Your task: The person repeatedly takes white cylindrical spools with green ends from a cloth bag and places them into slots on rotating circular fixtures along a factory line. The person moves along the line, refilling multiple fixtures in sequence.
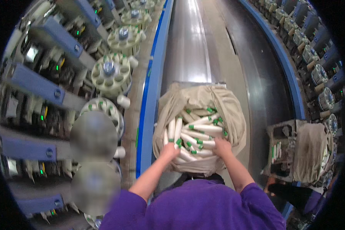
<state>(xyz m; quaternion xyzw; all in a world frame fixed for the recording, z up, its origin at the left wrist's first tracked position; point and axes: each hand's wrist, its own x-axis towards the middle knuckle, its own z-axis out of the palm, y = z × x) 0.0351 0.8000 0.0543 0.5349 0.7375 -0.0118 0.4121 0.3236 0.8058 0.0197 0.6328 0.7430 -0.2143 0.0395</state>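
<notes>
Nearest the body, the left hand (171, 151) and right hand (222, 146) reach into opposite sides of a heap of green-tipped white yarn bobbins (205, 128), which fills the beige cloth liner (235, 111) directly in front of the purple shirt (203, 207). Both hands are curled among the bobbins with fingers partly hidden, so I cannot tell whether they pinch any or only press on the heap. Because the bobbins lie crossed over one another, pulling a low one could make its neighbours slide, and rubbing could scuff or snag the yarn. The liner's loose, folded rim could sag under a forearm and let bobbins roll onto the shiny floor (188, 42) beyond, a slipping risk. At the right, a co-worker's sleeve (313, 202) beside another cart (281, 149) could be knocked if either load were pushed carelessly.
</notes>
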